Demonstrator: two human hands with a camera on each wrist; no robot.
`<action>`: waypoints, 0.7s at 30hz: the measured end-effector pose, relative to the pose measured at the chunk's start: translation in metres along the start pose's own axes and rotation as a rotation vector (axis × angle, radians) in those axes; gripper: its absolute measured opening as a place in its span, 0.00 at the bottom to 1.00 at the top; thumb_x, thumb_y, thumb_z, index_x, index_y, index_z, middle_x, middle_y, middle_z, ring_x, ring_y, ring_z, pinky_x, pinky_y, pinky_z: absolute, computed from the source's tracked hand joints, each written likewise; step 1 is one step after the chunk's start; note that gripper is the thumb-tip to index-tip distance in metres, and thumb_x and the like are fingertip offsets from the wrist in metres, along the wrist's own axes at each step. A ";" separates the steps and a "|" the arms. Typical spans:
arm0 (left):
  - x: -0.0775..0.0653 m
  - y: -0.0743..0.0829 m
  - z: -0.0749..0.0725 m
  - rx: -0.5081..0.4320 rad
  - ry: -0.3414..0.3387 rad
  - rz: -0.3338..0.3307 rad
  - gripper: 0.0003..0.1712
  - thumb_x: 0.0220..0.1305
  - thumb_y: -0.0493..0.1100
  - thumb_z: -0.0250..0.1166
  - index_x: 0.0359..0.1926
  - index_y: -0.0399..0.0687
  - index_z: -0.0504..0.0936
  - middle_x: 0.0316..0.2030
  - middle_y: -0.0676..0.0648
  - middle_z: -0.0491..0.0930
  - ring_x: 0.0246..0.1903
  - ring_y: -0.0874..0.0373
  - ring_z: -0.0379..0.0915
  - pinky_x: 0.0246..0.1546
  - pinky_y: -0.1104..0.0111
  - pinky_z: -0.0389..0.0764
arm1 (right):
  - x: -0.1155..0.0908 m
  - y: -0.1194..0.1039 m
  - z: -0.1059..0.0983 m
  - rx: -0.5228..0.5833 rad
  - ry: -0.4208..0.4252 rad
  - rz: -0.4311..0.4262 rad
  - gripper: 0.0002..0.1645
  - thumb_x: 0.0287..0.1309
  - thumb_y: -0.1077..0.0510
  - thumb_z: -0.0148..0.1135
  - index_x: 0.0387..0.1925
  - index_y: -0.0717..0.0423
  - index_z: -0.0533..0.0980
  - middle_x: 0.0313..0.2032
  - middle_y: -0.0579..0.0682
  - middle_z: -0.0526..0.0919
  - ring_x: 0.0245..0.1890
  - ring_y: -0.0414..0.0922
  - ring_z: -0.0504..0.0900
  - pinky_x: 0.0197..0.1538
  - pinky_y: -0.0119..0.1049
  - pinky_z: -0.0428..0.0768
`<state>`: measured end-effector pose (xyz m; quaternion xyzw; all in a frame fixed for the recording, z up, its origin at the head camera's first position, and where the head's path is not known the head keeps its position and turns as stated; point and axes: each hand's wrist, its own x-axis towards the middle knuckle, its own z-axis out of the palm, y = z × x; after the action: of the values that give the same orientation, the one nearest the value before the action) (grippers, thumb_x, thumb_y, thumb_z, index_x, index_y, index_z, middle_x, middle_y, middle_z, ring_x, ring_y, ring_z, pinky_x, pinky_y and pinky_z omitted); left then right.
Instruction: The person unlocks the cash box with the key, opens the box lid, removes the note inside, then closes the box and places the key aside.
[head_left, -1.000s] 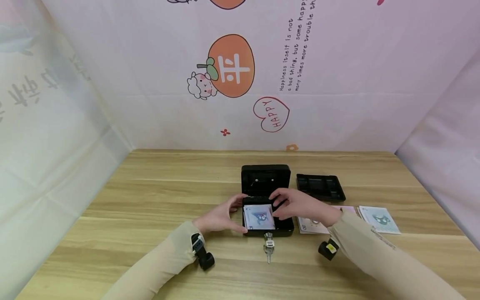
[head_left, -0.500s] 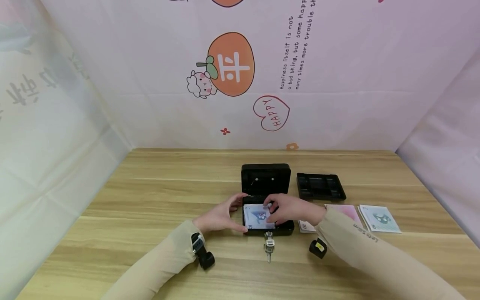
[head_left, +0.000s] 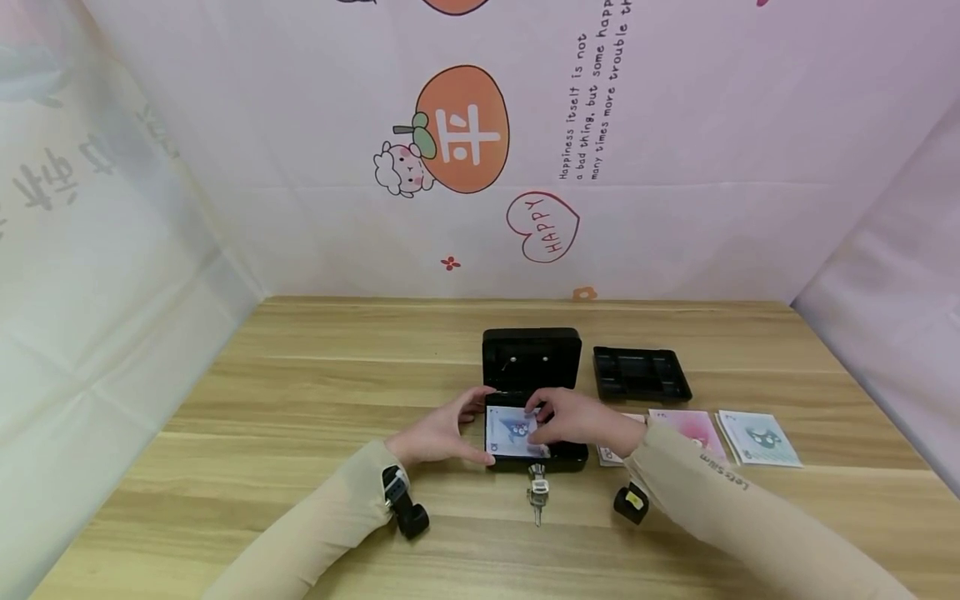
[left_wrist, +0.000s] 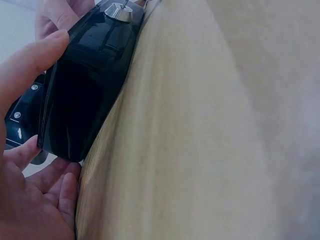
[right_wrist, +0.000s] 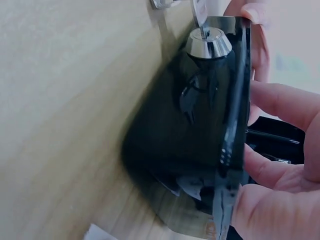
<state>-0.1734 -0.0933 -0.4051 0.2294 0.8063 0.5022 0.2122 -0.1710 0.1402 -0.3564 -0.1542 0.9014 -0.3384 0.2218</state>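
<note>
Cards (head_left: 506, 433), covered further left by right hand (head_left: 579, 417) than a second ago; cannot tell whether pinched. Lying inside black box (head_left: 572, 457) gripped by left hand (head_left: 437, 433).

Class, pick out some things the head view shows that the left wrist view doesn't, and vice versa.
Head only: blue-printed pale paper card, flat black compartmented tray, pink paper cards.
Left wrist only: left outer wall of the glossy black box.
Both: that box, its round silver lock, wood-grained table, left hand and right hand.

Curtained workspace, wood-grain table (head_left: 337, 358), pale printed cloth (head_left: 315, 208) on three sides
</note>
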 end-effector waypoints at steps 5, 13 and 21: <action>0.000 0.002 0.001 -0.009 -0.002 0.002 0.54 0.45 0.39 0.76 0.71 0.52 0.55 0.68 0.44 0.60 0.65 0.45 0.58 0.67 0.53 0.59 | 0.000 0.001 0.003 -0.003 0.051 -0.015 0.20 0.47 0.58 0.70 0.44 0.58 0.77 0.43 0.55 0.80 0.41 0.46 0.76 0.45 0.40 0.77; 0.000 0.001 0.000 -0.007 0.004 0.006 0.54 0.45 0.40 0.76 0.70 0.52 0.55 0.67 0.43 0.61 0.65 0.46 0.59 0.67 0.52 0.60 | -0.002 0.004 0.009 0.095 0.143 -0.070 0.15 0.47 0.65 0.69 0.38 0.60 0.76 0.37 0.54 0.78 0.33 0.42 0.75 0.38 0.33 0.76; -0.001 0.001 0.001 -0.010 0.001 -0.005 0.54 0.45 0.40 0.76 0.71 0.53 0.55 0.68 0.43 0.60 0.65 0.46 0.58 0.67 0.51 0.60 | -0.002 0.009 0.011 0.236 0.155 -0.115 0.13 0.52 0.68 0.63 0.41 0.63 0.75 0.36 0.55 0.78 0.32 0.42 0.76 0.34 0.34 0.79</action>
<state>-0.1721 -0.0927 -0.4040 0.2263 0.8044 0.5058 0.2143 -0.1648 0.1414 -0.3692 -0.1517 0.8595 -0.4651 0.1482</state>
